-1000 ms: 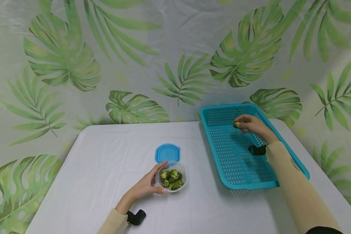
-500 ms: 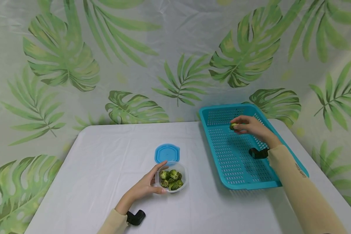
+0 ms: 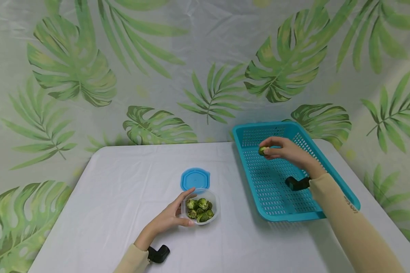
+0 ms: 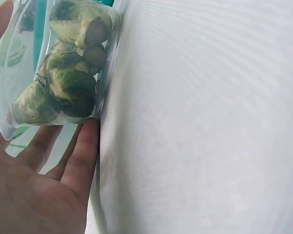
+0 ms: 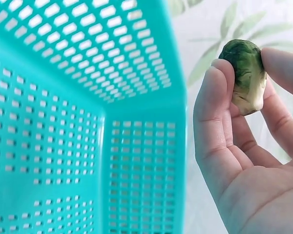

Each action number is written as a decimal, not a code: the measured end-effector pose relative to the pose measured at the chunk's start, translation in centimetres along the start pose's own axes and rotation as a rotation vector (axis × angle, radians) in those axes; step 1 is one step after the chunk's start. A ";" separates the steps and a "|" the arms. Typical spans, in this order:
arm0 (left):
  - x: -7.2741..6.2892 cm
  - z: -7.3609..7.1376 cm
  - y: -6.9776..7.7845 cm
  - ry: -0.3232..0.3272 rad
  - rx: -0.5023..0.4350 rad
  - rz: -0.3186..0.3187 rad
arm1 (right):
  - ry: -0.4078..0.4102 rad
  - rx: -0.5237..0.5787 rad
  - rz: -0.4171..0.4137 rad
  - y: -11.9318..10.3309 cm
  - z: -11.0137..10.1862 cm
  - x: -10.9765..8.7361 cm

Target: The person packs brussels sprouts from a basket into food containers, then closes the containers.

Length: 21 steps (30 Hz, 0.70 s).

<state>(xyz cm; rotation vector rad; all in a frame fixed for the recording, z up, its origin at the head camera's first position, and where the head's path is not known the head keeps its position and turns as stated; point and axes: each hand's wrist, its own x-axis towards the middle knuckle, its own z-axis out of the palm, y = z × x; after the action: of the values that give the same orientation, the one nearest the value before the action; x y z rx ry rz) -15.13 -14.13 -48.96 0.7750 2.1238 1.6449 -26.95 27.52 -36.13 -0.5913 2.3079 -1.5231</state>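
Note:
My right hand (image 3: 288, 152) pinches a Brussels sprout (image 5: 243, 75) between thumb and fingertips, above the far part of the turquoise basket (image 3: 276, 218). No other sprout shows in the basket, though my forearm covers part of it. On the table, my left hand (image 3: 169, 217) holds a small clear plastic container (image 3: 216, 210) from its left side, thumb at the near side and fingers around the far side. Several Brussels sprouts (image 4: 68, 85) lie inside that container. Just behind it is a blue lid (image 3: 195, 179), lying flat.
A white cloth covers the table (image 3: 123, 182). Behind it hangs a leaf-patterned curtain (image 3: 205, 57). The basket's raised rim stands between the right hand and the container. Each wrist wears a black camera (image 3: 158, 254).
My right hand has moved left and slightly nearer with the Brussels sprout, still over the basket. The left hand and the container have stayed where they were.

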 end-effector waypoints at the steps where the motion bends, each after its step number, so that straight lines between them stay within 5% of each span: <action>1: 0.0 0.0 0.0 0.000 0.001 0.000 | -0.008 0.005 -0.005 -0.2 0.2 0.0; 21: 0.0 0.0 0.0 0.003 -0.011 0.004 | -0.142 0.000 -0.067 -3.3 4.3 0.3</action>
<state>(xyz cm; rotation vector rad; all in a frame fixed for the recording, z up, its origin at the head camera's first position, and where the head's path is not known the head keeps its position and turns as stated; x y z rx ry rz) -15.17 -14.14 -48.95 0.7748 2.1152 1.6591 -24.68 22.82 -34.73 -0.7588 2.2022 -1.4601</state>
